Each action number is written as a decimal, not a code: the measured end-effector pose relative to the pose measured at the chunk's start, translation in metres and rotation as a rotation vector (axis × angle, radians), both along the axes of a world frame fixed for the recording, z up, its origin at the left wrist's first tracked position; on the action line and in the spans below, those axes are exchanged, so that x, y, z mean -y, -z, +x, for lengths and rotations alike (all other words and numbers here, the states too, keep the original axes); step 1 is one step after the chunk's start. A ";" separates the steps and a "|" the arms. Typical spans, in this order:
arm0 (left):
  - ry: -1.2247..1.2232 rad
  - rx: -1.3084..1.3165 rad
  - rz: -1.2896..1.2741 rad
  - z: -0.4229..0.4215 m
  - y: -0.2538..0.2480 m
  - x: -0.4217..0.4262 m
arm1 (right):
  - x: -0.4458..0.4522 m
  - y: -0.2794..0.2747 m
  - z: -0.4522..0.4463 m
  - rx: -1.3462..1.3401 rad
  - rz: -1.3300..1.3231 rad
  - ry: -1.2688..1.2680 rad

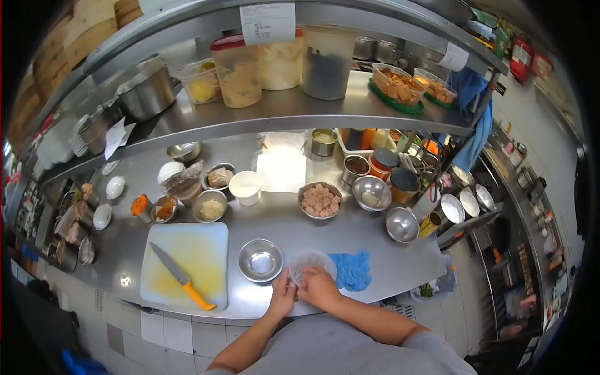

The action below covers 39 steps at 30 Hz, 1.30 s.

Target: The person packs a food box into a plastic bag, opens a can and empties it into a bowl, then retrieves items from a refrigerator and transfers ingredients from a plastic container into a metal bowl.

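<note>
A round clear plastic container [317,257] with a frosted look stands near the front edge of the steel counter. My left hand [284,294] grips its near left side, fingers bent against the wall. Over its near rim, my right hand [320,289] is closed with curled fingers; the fingertips are partly hidden, and I cannot make out whether they pinch anything besides the rim. What lies inside the container is unclear. Just left stands a steel bowl [260,260] with nothing visible in it. A crumpled blue cloth [351,270] lies to the right of the container.
A cutting board [184,250] at left carries a knife [178,270] with a yellow handle. Behind are a bowl of minced meat [320,200], a white tub [246,187], a white sheet [281,173] and steel bowls [402,225]. A shelf [250,122] with tubs crosses above.
</note>
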<state>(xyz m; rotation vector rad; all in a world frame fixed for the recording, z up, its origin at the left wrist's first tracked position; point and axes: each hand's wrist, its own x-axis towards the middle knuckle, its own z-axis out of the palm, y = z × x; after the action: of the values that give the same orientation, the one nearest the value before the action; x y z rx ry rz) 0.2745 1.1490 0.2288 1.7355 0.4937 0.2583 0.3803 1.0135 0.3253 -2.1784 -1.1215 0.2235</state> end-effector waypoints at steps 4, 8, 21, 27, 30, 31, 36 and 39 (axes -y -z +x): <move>0.087 0.028 0.194 -0.017 0.018 -0.005 | 0.000 -0.005 -0.002 -0.079 -0.170 -0.055; 0.161 0.197 -0.405 -0.022 0.017 0.008 | -0.015 0.009 0.009 -0.270 -0.154 -0.263; -0.009 0.054 0.135 0.003 -0.020 0.021 | -0.047 0.035 0.061 -0.005 -0.173 -0.142; -0.076 -0.017 0.336 0.001 0.017 0.025 | -0.036 0.027 0.070 -0.054 0.242 -0.227; -0.111 0.011 0.399 0.003 0.026 0.022 | -0.028 0.005 0.079 -0.036 0.195 -0.373; -0.128 0.031 0.373 0.001 0.031 0.025 | -0.023 0.001 0.082 0.039 0.166 -0.407; -0.145 0.104 0.514 0.012 0.002 0.032 | -0.012 0.040 0.096 -0.053 0.155 -0.106; -0.034 0.113 0.235 0.013 -0.004 0.024 | -0.003 0.049 0.086 -0.280 0.223 0.004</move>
<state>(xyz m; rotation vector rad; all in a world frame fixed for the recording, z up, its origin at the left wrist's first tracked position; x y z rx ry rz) 0.2876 1.1252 0.2324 1.9289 0.4237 0.4514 0.4663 1.0165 0.2764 -1.8853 -0.9364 0.3706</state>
